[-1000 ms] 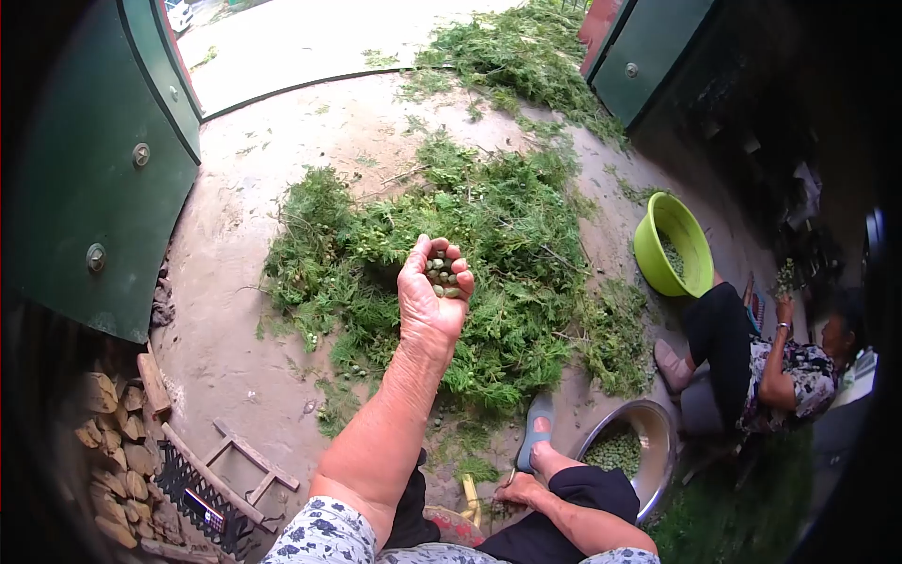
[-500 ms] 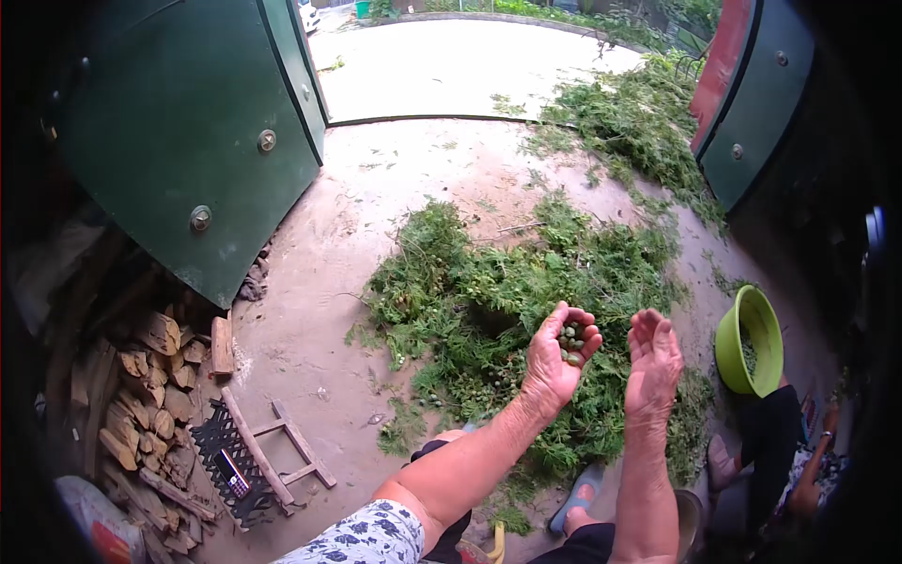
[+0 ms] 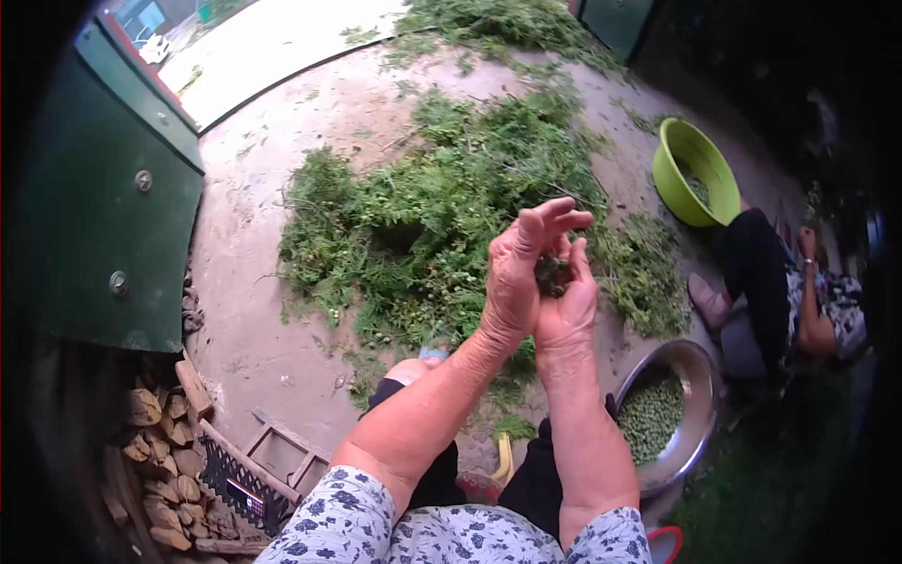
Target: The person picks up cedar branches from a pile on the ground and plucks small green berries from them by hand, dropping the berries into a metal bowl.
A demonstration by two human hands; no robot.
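My left hand [image 3: 517,268] is tipped on its side against my right hand, its fingers stretched out over the right palm. Cupped beneath it, my right hand [image 3: 571,305] holds small green cones [image 3: 552,274] with its fingers curled up. Both wrists touch. Behind and below the hands lies a wide pile of green conifer branches [image 3: 404,216] on the floor. Beside my right forearm a metal bowl [image 3: 703,414] holds many green cones [image 3: 651,414].
A lime-green basin [image 3: 672,179] stands at the right, near a seated person [image 3: 756,273]. Split firewood [image 3: 160,451] and a low wooden-framed stool [image 3: 282,451] are at lower left. A green metal door [image 3: 103,216] stands at left; more branches [image 3: 507,23] lie at the top.
The view has turned right and down, showing the metal bowl. My hands have come together; the cones that lay in my left palm now show in my right.
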